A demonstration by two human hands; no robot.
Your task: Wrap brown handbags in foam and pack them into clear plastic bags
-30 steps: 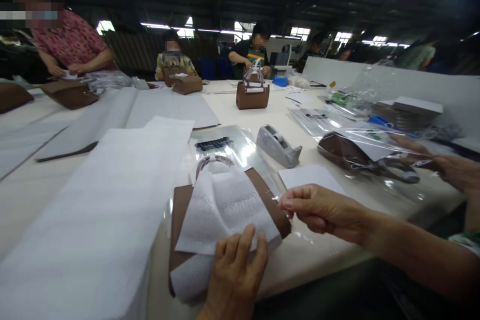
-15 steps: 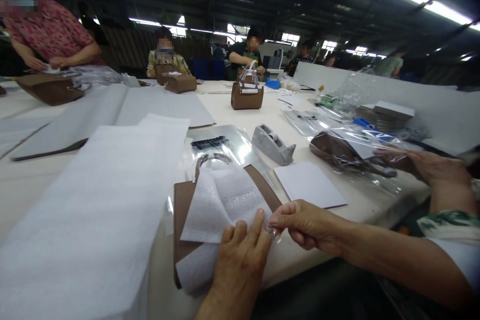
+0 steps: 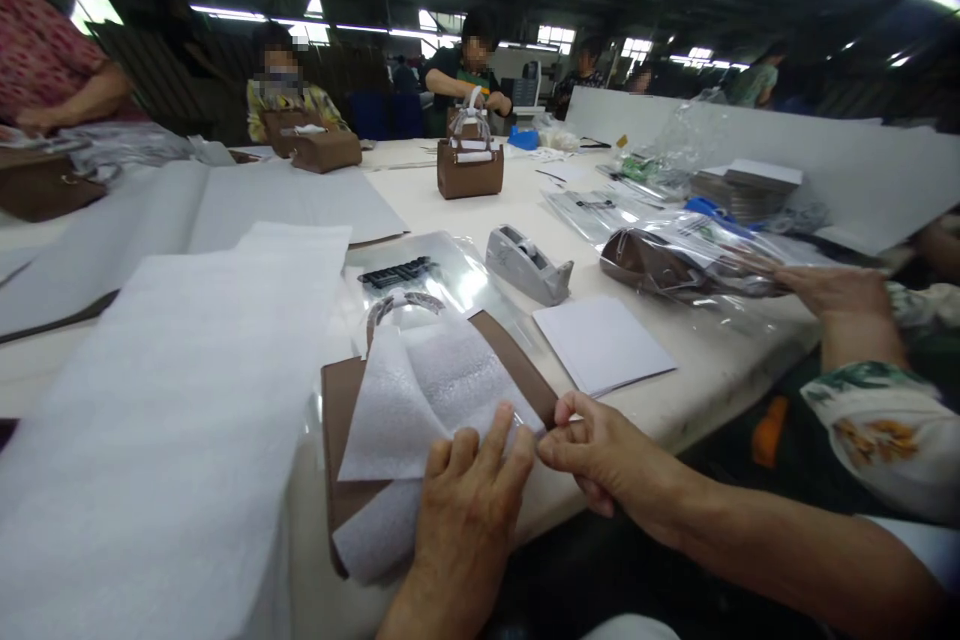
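Note:
A brown handbag [image 3: 352, 385] lies flat on the table before me, with a sheet of white foam wrap [image 3: 457, 365] folded over its front. Its wrapped handle [image 3: 405, 305] points away from me. My left hand [image 3: 472, 510] rests on the foam, fingers stretched out and pressing it down. Close beside its index finger, my right hand [image 3: 600, 450] is closed in a pinch at the foam's right edge. A small shiny strip, seemingly clear tape, shows by the fingertips and is partly hidden. Beyond the bag stands a grey tape dispenser [image 3: 529, 265].
Stacked white foam sheets [image 3: 172, 420] cover the left side. Clear plastic bags [image 3: 442, 265] lie behind the handbag, and white cards [image 3: 604, 345] to its right. At right, a co-worker's hand [image 3: 847, 295] touches a plastic-wrapped brown bag [image 3: 652, 260]. Another handbag [image 3: 470, 170] stands farther back.
My right hand has come in against the foam's edge beside my left fingers, which stay pressed down. The view has shifted slightly right. The co-worker's hand still rests by the wrapped bag.

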